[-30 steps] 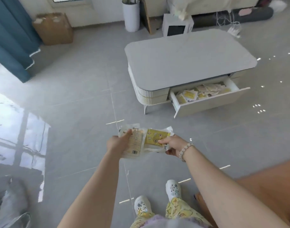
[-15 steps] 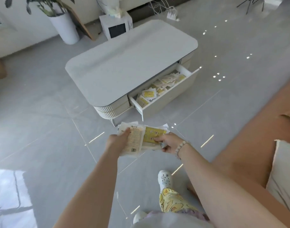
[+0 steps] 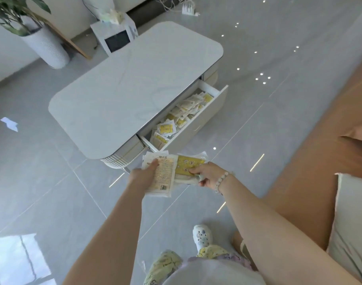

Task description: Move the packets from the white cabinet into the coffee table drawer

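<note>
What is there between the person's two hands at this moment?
Head view: the packets span it; the left hand grips the white-printed one, the right hand pinches the yellow one.

Pinching packets [image 3: 165,177] between left hand [image 3: 142,178] and right hand [image 3: 209,175], with drawer [image 3: 198,127] just beyond the fingers [image 3: 193,171], sticking out of coffee table [image 3: 124,95], holding loose packets [image 3: 182,114].

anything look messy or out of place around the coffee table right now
Nothing spilled or broken. The loose packets in the open drawer lie jumbled, overlapping at all angles. The left hand and right hand hold more packets short of it. A white patch on the floor may be paper or glare; cannot tell.
</note>
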`<state>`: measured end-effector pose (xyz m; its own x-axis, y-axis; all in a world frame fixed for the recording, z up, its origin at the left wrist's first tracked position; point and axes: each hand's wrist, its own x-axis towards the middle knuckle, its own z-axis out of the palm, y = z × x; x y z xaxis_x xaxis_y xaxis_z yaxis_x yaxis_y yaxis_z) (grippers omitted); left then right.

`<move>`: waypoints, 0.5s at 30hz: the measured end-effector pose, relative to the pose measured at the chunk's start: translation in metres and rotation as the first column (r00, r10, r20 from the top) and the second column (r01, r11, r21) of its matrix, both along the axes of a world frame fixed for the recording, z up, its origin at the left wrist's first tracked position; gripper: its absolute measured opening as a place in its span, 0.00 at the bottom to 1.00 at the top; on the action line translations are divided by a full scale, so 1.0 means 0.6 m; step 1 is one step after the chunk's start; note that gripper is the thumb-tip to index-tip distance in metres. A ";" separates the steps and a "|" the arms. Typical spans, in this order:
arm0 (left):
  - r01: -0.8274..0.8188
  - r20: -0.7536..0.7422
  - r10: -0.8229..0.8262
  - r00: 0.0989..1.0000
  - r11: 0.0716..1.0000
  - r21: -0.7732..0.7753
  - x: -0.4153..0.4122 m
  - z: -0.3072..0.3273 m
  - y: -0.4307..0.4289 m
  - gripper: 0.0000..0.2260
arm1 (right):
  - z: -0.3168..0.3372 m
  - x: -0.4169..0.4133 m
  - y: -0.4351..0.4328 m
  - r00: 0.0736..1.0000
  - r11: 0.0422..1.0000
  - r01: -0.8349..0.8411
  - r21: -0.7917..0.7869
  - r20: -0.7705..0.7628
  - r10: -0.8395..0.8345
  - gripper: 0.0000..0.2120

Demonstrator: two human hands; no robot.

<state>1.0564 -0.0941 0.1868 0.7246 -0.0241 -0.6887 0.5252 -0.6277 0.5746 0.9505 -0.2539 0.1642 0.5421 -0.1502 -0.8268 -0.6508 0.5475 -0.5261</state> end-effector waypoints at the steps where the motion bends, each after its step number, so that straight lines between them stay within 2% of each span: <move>1: 0.000 -0.006 0.000 1.000 1.000 0.001 0.004 -0.002 -0.008 0.17 | -0.004 0.003 -0.005 1.000 1.000 -0.007 0.006 -0.006 0.007 0.07; 9: 0.074 -0.032 -0.072 0.997 0.996 0.057 0.059 -0.034 -0.067 0.21 | -0.036 0.034 -0.058 0.997 0.999 -0.020 -0.037 -0.076 0.017 0.08; 12: 0.099 -0.044 -0.098 0.994 0.995 0.028 0.093 -0.039 -0.086 0.17 | -0.039 0.069 -0.085 0.998 0.999 -0.022 -0.026 -0.062 0.020 0.10; 15: 0.141 -0.052 -0.140 0.989 0.990 0.010 0.146 -0.040 -0.112 0.16 | -0.033 0.107 -0.105 0.997 0.998 0.045 -0.035 -0.068 -0.047 0.09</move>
